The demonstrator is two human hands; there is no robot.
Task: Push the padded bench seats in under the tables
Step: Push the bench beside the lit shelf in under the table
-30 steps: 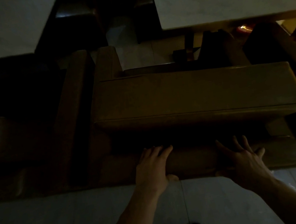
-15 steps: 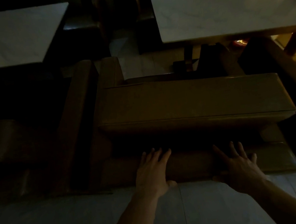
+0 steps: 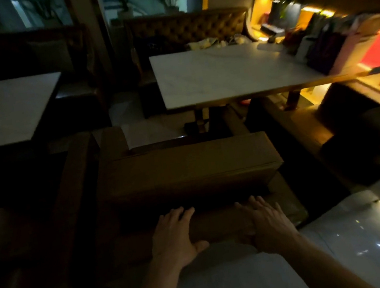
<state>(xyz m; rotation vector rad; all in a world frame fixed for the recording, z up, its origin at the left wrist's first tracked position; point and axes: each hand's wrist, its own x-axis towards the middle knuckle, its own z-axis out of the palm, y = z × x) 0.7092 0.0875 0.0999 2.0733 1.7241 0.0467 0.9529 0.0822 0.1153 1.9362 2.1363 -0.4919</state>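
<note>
A brown padded bench seat (image 3: 187, 166) stands in front of a white marble table (image 3: 222, 72), its backrest top facing me. Both my hands lie flat on the lower padded edge (image 3: 221, 225) of the bench nearest me. My left hand (image 3: 173, 237) rests with fingers spread, thumb hanging over the near edge. My right hand (image 3: 267, 223) lies beside it, fingers spread and pointing forward. Neither hand grips anything. The room is dim and the bench's lower part is in shadow.
A second white table (image 3: 1, 110) stands at the left with another dark bench (image 3: 74, 185) beside mine. A tufted booth back (image 3: 186, 28) lies beyond the right table. Lit shelves with boxes (image 3: 342, 47) fill the right. Glossy light floor (image 3: 347, 243) lies under my arms.
The view has tilted up, showing the tables, booth and lit shelves. The bench looks farther in toward the right table. My hands stay flat on its near edge, now closer together.
</note>
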